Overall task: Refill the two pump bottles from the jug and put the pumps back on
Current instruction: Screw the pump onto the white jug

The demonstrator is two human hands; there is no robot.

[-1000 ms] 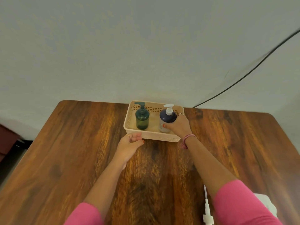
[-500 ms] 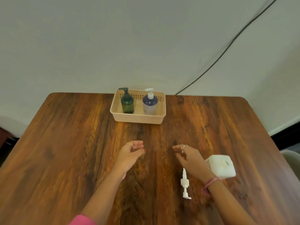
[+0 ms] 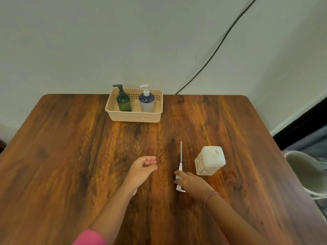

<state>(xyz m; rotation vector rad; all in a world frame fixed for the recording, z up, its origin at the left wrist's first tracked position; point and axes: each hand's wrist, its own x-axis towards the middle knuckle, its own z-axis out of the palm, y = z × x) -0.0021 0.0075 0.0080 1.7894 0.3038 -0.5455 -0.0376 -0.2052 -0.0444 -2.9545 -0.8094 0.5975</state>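
Two pump bottles stand upright in a beige basket (image 3: 134,118) at the table's far edge: a dark green bottle (image 3: 123,103) with a black pump on the left, and a blue bottle (image 3: 146,103) with a white pump on the right. A white square jug (image 3: 210,161) stands uncapped on the table near me. Just left of it lies a loose white pump (image 3: 181,156), its long tube pointing away from me. My right hand (image 3: 191,182) has thumb and fingers closed around the pump's head. My left hand (image 3: 143,167) hovers loosely curled and holds nothing.
The wooden table (image 3: 70,156) stands against a pale wall. A black cable (image 3: 212,53) runs down the wall to the table's back edge. A white rounded object (image 3: 304,170) sits beyond the table's right edge.
My right hand let go of the blue bottle in the basket and drew back to the loose pump. The view pulled away from the basket, bringing the jug into sight.
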